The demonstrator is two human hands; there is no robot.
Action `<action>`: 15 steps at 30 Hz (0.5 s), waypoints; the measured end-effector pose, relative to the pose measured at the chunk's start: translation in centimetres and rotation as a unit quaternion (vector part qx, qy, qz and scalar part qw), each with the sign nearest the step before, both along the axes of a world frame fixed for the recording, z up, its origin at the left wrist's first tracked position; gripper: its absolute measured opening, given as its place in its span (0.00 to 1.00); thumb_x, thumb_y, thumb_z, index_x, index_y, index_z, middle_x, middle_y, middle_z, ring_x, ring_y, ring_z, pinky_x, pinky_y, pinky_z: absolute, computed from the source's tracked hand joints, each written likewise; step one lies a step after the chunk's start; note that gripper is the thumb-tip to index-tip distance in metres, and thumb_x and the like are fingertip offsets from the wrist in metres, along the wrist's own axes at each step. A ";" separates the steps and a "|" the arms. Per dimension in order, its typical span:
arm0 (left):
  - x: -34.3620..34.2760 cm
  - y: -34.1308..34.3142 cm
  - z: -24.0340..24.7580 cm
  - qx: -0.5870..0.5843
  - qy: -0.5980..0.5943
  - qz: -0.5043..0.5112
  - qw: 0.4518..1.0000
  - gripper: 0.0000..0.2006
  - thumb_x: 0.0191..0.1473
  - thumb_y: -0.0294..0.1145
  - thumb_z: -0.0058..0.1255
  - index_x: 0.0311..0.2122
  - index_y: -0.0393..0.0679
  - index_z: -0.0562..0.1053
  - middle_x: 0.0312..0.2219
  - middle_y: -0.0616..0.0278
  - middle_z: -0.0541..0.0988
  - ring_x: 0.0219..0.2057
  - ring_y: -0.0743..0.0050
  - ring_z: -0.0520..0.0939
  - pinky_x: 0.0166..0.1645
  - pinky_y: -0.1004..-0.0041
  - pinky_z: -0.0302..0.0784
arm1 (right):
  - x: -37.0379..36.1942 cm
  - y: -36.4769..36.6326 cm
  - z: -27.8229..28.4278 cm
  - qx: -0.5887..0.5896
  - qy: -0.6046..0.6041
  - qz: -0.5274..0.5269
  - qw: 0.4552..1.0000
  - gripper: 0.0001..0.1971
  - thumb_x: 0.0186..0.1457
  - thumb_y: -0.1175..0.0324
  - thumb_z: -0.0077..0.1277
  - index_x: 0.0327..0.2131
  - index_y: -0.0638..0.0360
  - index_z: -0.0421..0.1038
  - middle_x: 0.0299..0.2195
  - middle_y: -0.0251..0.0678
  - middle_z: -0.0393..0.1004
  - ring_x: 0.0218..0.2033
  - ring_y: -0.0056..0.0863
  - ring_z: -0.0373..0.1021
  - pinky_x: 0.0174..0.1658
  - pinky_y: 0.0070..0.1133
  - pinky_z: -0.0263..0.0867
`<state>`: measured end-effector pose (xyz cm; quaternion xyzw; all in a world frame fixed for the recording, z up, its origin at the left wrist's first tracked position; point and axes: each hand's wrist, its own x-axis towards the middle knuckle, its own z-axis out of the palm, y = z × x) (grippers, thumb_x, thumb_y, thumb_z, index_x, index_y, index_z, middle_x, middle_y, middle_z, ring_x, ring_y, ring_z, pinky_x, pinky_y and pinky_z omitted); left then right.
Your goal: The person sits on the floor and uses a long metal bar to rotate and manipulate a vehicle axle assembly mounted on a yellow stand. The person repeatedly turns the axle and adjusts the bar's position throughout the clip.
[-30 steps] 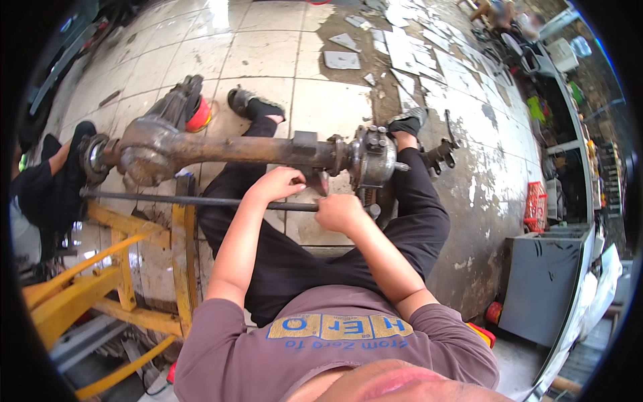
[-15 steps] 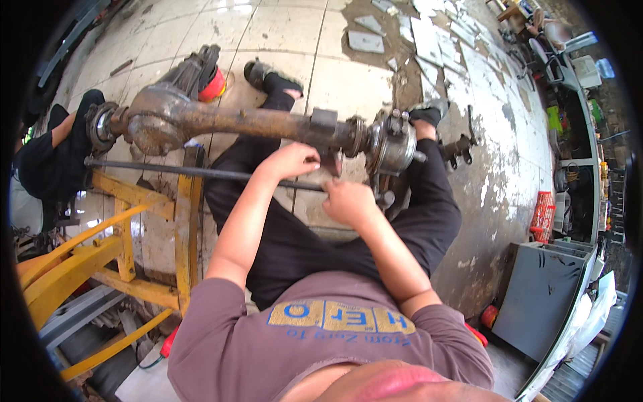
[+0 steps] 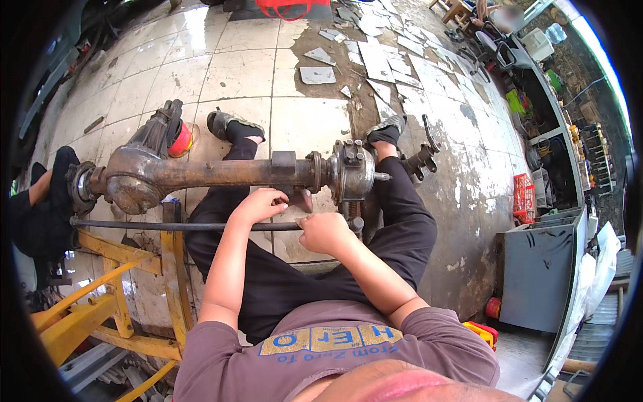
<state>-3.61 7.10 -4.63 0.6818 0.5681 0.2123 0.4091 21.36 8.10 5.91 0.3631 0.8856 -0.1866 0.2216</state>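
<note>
A rusty axle housing [image 3: 221, 173] lies crosswise in front of me, with a rounded differential casing [image 3: 134, 184] at its left and a metal hub [image 3: 353, 173] at its right. Along its near side runs a long dark steel rod [image 3: 161, 227], whose right part passes behind my right hand. My left hand [image 3: 258, 206] is open, its fingers loosely bent just below the axle tube beside a small pointed bracket [image 3: 303, 201]. My right hand [image 3: 326, 232] is closed around the rod near its right end, its fingertips just under that bracket; the far side of its grip is hidden.
A yellow metal frame [image 3: 127, 295] stands at the left, beside another person's dark-clothed leg [image 3: 43, 208]. My legs straddle the axle's right part. Broken tiles [image 3: 375, 60] lie ahead. A grey cabinet [image 3: 539, 275] and red crate [image 3: 524, 197] stand at the right.
The view has tilted up and turned slightly, so the axle now appears lower and further left. Both hands stay beside the bracket; the right hand's fingers look more closed.
</note>
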 end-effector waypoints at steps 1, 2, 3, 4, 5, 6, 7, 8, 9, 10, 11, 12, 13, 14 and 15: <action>0.2 -0.2 0.0 -0.001 0.000 -0.001 1.000 0.16 0.67 0.39 0.68 0.53 0.41 0.87 0.43 0.49 0.91 0.45 0.55 0.92 0.53 0.58 0.87 | 0.0 -0.4 -0.3 0.008 0.009 -0.003 1.000 0.21 0.65 0.53 0.56 0.50 0.56 0.88 0.46 0.45 0.91 0.46 0.44 0.89 0.50 0.41 0.85; 0.3 -0.4 0.0 -0.003 0.000 -0.003 1.000 0.16 0.67 0.39 0.68 0.53 0.41 0.87 0.43 0.49 0.90 0.45 0.55 0.92 0.53 0.58 0.87 | 0.1 -0.7 -0.6 0.015 0.018 -0.006 1.000 0.20 0.65 0.53 0.56 0.49 0.56 0.88 0.46 0.45 0.91 0.46 0.44 0.89 0.50 0.41 0.85; 0.3 -0.2 0.0 -0.012 -0.027 0.003 1.000 0.16 0.67 0.39 0.68 0.53 0.41 0.87 0.42 0.49 0.90 0.45 0.55 0.92 0.53 0.58 0.86 | 0.2 -0.5 -0.9 -0.004 -0.001 -0.011 1.000 0.21 0.65 0.53 0.56 0.50 0.57 0.88 0.46 0.45 0.91 0.46 0.44 0.89 0.50 0.41 0.85; 0.2 -0.2 0.0 -0.007 -0.014 0.000 1.000 0.16 0.67 0.39 0.68 0.53 0.41 0.87 0.42 0.49 0.90 0.45 0.56 0.92 0.53 0.59 0.87 | -0.2 0.4 -0.5 -0.021 -0.018 -0.012 1.000 0.21 0.65 0.53 0.56 0.50 0.57 0.88 0.46 0.45 0.91 0.46 0.44 0.89 0.50 0.41 0.85; 0.2 -0.2 0.1 -0.002 -0.001 -0.004 1.000 0.16 0.67 0.38 0.68 0.53 0.41 0.87 0.42 0.49 0.90 0.45 0.56 0.92 0.53 0.59 0.87 | -0.5 0.9 -0.3 -0.037 -0.036 -0.013 0.999 0.21 0.65 0.53 0.56 0.50 0.57 0.87 0.46 0.44 0.91 0.46 0.44 0.89 0.50 0.41 0.85; 0.2 -0.2 0.1 0.003 0.013 -0.007 1.000 0.15 0.67 0.38 0.68 0.53 0.41 0.87 0.42 0.49 0.90 0.45 0.56 0.92 0.53 0.60 0.87 | -0.1 0.5 -0.1 -0.014 -0.009 -0.007 1.000 0.21 0.65 0.54 0.55 0.51 0.57 0.87 0.46 0.45 0.91 0.46 0.45 0.89 0.51 0.41 0.85; 0.1 -0.2 0.1 0.000 0.007 -0.005 1.000 0.15 0.67 0.38 0.68 0.53 0.41 0.87 0.42 0.50 0.90 0.45 0.56 0.92 0.52 0.60 0.87 | 0.7 -0.5 0.0 0.005 0.017 -0.001 1.000 0.21 0.65 0.54 0.55 0.51 0.57 0.87 0.46 0.45 0.91 0.47 0.45 0.89 0.51 0.42 0.85; -0.1 -0.1 0.1 -0.004 0.001 -0.002 1.000 0.15 0.67 0.38 0.68 0.53 0.41 0.87 0.43 0.50 0.90 0.44 0.56 0.92 0.52 0.60 0.87 | 1.1 -1.2 0.0 0.024 0.044 0.005 0.999 0.21 0.65 0.54 0.55 0.52 0.57 0.86 0.47 0.45 0.90 0.47 0.45 0.89 0.51 0.42 0.85; -0.2 0.1 0.1 -0.008 -0.005 0.000 1.000 0.15 0.67 0.38 0.67 0.53 0.41 0.87 0.43 0.50 0.90 0.44 0.56 0.91 0.52 0.60 0.87 | 0.7 -0.8 -0.3 0.015 0.033 -0.004 0.999 0.21 0.65 0.55 0.55 0.52 0.57 0.86 0.47 0.45 0.90 0.47 0.46 0.89 0.51 0.42 0.84; 0.2 0.3 0.4 -0.011 -0.013 -0.002 1.000 0.15 0.67 0.37 0.67 0.53 0.42 0.87 0.43 0.50 0.90 0.44 0.57 0.91 0.52 0.60 0.87 | 0.4 -0.2 -0.7 0.005 0.020 -0.017 1.000 0.21 0.65 0.55 0.54 0.52 0.58 0.86 0.48 0.46 0.90 0.47 0.46 0.89 0.51 0.42 0.84; 0.5 0.3 0.6 -0.027 -0.011 0.006 1.000 0.16 0.67 0.39 0.67 0.53 0.41 0.87 0.44 0.50 0.90 0.45 0.55 0.91 0.53 0.59 0.86 | 0.5 0.0 -0.9 -0.004 0.006 -0.030 1.000 0.22 0.65 0.55 0.54 0.52 0.58 0.86 0.48 0.46 0.90 0.47 0.46 0.89 0.51 0.42 0.84; 1.1 0.4 0.8 -0.023 -0.003 -0.002 1.000 0.16 0.67 0.39 0.67 0.53 0.42 0.87 0.44 0.50 0.90 0.46 0.54 0.91 0.53 0.58 0.86 | 1.1 -0.2 -1.0 -0.004 0.017 -0.031 0.999 0.21 0.65 0.55 0.54 0.52 0.58 0.86 0.48 0.46 0.90 0.47 0.46 0.88 0.51 0.42 0.84; 0.9 0.0 0.8 -0.021 0.008 -0.003 1.000 0.15 0.67 0.39 0.67 0.53 0.42 0.87 0.44 0.50 0.90 0.46 0.54 0.91 0.54 0.58 0.86 | 1.3 -0.4 -0.8 -0.004 0.032 -0.026 0.999 0.21 0.65 0.55 0.54 0.52 0.58 0.86 0.48 0.47 0.90 0.47 0.47 0.88 0.51 0.42 0.84; 0.7 -0.3 0.8 -0.018 0.018 -0.004 1.000 0.15 0.66 0.39 0.67 0.53 0.42 0.87 0.44 0.50 0.90 0.46 0.53 0.91 0.54 0.58 0.86 | 1.5 -0.6 -0.8 -0.005 0.046 -0.021 0.999 0.21 0.65 0.55 0.55 0.51 0.58 0.86 0.47 0.47 0.90 0.47 0.47 0.88 0.51 0.42 0.84; 0.6 0.3 0.3 0.012 0.022 -0.019 1.000 0.15 0.66 0.38 0.67 0.53 0.42 0.87 0.44 0.49 0.90 0.46 0.52 0.91 0.54 0.58 0.86 | 1.4 -0.3 -0.8 0.010 0.042 -0.025 0.999 0.21 0.64 0.55 0.55 0.51 0.57 0.86 0.46 0.47 0.90 0.47 0.47 0.88 0.50 0.43 0.84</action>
